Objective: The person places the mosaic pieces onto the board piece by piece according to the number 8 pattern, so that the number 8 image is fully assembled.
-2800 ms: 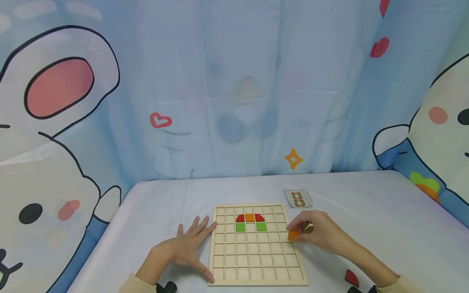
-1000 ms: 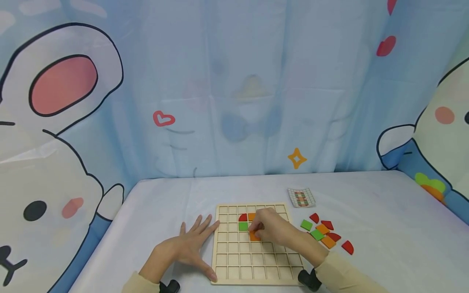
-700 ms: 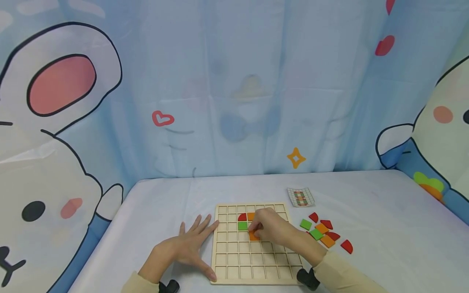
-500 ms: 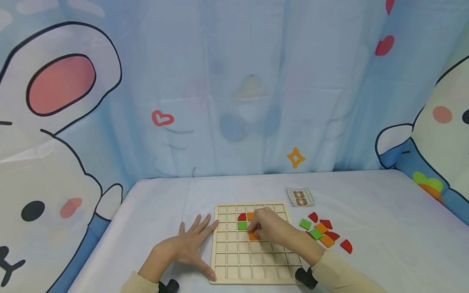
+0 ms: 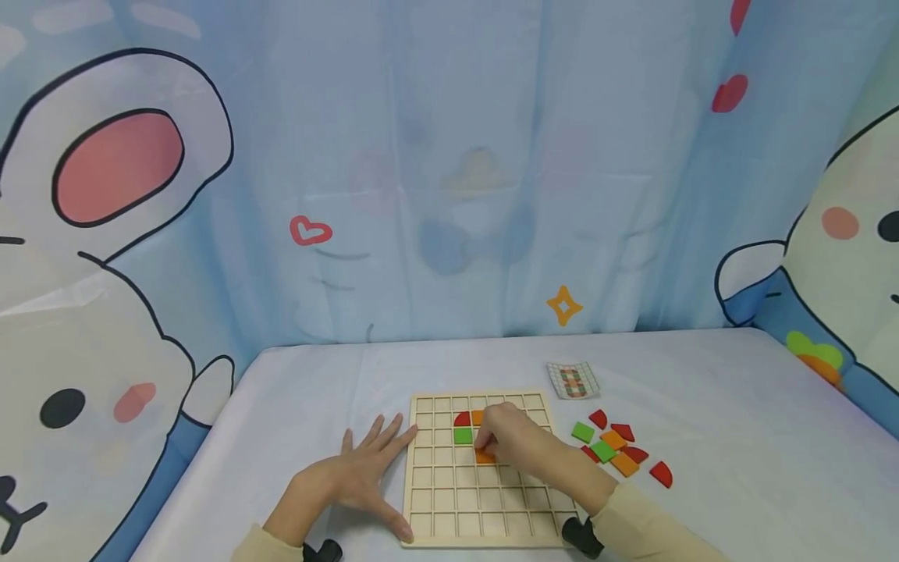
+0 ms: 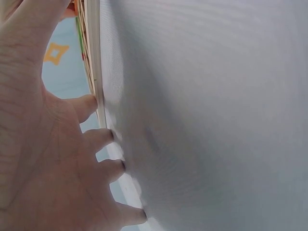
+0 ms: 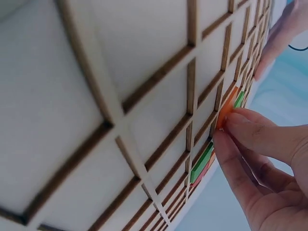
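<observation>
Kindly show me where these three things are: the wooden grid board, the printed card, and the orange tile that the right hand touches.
Grid board (image 5: 489, 478): head view, a bare cell near its middle.
Printed card (image 5: 573, 382): head view, middle of its face.
Orange tile (image 7: 225, 109): right wrist view, middle of visible surface.

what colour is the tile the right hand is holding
Orange; the tile shows best in the right wrist view.
</observation>
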### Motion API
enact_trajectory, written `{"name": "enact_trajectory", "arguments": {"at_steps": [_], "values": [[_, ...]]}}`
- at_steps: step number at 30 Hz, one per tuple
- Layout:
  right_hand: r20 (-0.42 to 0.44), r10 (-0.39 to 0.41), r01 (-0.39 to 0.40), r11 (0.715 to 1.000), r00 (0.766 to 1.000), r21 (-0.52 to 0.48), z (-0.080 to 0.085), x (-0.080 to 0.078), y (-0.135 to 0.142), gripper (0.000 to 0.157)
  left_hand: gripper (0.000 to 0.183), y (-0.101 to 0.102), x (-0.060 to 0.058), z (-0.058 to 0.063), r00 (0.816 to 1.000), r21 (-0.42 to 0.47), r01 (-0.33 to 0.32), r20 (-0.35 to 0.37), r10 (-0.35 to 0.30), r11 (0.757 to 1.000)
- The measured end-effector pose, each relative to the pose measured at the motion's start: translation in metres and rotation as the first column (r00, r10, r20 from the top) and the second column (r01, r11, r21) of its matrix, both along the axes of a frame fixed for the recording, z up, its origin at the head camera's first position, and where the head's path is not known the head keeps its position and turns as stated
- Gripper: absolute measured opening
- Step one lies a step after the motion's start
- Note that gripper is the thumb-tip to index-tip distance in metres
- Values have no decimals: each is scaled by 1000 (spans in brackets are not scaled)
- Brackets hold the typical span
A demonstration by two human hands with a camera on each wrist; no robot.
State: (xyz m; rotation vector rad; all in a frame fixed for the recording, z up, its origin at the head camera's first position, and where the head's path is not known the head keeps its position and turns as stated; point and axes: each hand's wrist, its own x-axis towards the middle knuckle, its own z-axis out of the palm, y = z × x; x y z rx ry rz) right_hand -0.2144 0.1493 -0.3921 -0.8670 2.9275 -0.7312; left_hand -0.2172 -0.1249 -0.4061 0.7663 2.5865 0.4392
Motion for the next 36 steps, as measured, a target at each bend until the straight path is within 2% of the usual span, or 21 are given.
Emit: {"name": "enact_trajectory", "arguments": {"at_steps": [7,10,16,23,27,28,32,35,36], "values": [[34,54,-51,996,998,-78,2,1,8,18,132,-1,1,0,1000,-3,-3,-12,3,1000],[88,64,-52,991,994,-127,2,4,14,18,133,-1,0,0,1000,5,2,-12,-2,1000],[131,59,-40,989,990,-142,2,17,32,13,132,0,-1,1,1000,8,10,-4,-10,1000],[92,100,-89,989,991,-119,-21,39,71,10,130,-3,1,1,1000,5,10,6,-10,1000],[167,5,5,998,986,-61,-13,60,99,12,130,-4,2,0,1000,13,11,0,-11,1000],[204,-44,51,998,978,-30,-6,68,105,14,130,-4,2,0,1000,12,11,-1,-11,1000],[243,-136,129,991,960,44,1,85,137,16,130,-3,2,0,1000,10,10,-5,-10,1000],[320,-226,210,974,920,84,-1,94,157,20,130,-2,2,0,1000,7,10,-7,-9,1000],[352,-270,249,963,896,103,-3,98,161,22,130,-2,1,0,1000,4,9,-9,-9,1000]]}}
